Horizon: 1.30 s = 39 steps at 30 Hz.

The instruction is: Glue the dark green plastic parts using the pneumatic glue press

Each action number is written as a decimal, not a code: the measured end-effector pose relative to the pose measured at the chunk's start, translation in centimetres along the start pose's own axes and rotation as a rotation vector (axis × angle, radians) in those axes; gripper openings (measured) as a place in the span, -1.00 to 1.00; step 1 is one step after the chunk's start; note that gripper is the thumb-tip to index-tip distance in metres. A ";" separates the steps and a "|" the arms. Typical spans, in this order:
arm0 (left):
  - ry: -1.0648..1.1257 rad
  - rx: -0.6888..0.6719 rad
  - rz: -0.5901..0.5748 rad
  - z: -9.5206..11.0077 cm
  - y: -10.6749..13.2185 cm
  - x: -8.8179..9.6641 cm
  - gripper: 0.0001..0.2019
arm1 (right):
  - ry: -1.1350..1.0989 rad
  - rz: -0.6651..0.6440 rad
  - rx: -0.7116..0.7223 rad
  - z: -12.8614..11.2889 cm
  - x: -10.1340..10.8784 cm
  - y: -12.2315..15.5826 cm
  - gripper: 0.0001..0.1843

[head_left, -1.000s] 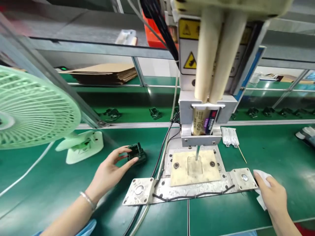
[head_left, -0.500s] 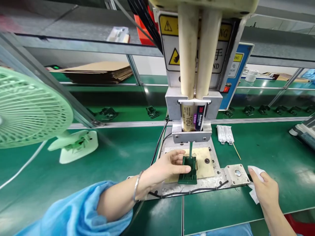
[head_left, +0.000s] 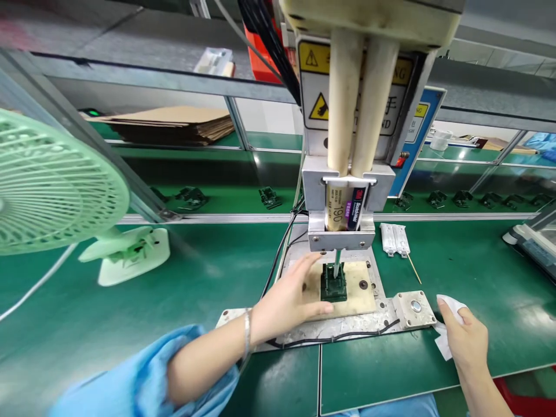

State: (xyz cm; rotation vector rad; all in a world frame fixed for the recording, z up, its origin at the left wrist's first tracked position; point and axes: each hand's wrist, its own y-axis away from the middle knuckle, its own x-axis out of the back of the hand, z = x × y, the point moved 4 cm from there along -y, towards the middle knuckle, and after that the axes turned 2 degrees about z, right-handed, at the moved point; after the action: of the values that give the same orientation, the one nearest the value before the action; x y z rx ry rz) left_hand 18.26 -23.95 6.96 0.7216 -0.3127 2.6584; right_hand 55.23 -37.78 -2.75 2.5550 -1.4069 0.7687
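A small dark green plastic part [head_left: 334, 289] sits on the cream plate [head_left: 359, 303] of the dispenser base, right under the thin nozzle [head_left: 337, 263]. My left hand [head_left: 295, 295] is beside it on the left, thumb and fingers spread apart and nothing gripped. Its thumb reaches along the near side of the part. Above hangs a twin glue cartridge [head_left: 344, 205] labelled Scotch-Weld, held in a metal bracket. My right hand [head_left: 469, 336] is closed on a crumpled white wipe [head_left: 447, 330]. That hand is just right of a metal block with a round button [head_left: 416, 306].
A green fan [head_left: 56, 191] stands at left. Two white cartridges [head_left: 394, 238] and a thin wooden stick [head_left: 414, 269] lie right of the dispenser. Several dark green parts [head_left: 463, 198] line the belt behind. A black cable [head_left: 339, 337] crosses the base's front edge.
My left hand has let go of the green part and its fingers have spread. The part, tilted before, now rests lower and flat on the plate. My right hand keeps the wipe.
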 end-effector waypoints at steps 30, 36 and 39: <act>0.446 0.519 0.420 -9.3 10.1 4.2 -0.43 | -0.180 -0.208 -0.072 -2.3 -3.3 1.7 -0.37; 0.398 0.516 0.424 -9.2 10.0 4.4 -0.41 | -0.186 -0.202 -0.060 -2.7 -3.3 1.8 -0.39; 0.400 0.519 0.418 -9.1 10.0 4.3 -0.42 | -0.180 -0.195 -0.053 -2.7 -3.3 1.8 -0.38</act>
State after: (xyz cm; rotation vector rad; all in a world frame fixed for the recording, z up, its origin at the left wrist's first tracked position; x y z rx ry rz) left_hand 6.76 -29.02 0.43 0.2526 0.3925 3.2390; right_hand 51.34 -35.35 -2.22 2.7247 -1.1799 0.4758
